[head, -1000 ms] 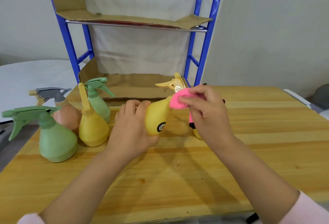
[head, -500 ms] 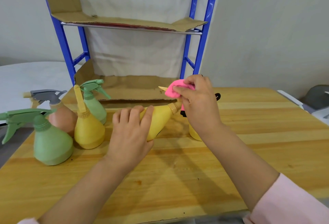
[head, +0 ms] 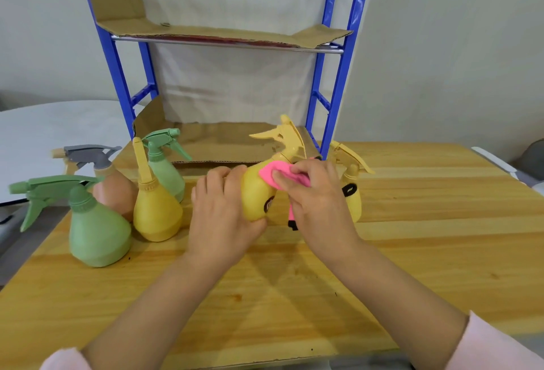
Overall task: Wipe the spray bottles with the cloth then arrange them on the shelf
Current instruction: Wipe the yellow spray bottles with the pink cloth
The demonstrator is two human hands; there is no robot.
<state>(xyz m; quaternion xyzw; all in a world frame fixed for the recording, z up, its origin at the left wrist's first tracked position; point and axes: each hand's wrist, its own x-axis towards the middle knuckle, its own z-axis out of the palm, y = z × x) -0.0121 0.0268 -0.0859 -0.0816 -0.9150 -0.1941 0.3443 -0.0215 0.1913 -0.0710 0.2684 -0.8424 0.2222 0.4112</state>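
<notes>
The left hand (head: 219, 216) grips the yellow spray bottle (head: 257, 193) in front of the shelf (head: 332, 81). The right hand (head: 318, 196) pinches the pink cloth (head: 282, 177) against it.

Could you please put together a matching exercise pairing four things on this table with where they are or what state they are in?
1. pink cloth
2. big green bottle
3. grey-trigger bottle
4. tilted yellow bottle

A. gripped by the left hand
B. held against a bottle by the right hand
C. standing nearest the camera, far left
D. peach body, standing behind the big green bottle

Pairs: 1-B, 2-C, 3-D, 4-A.
</notes>
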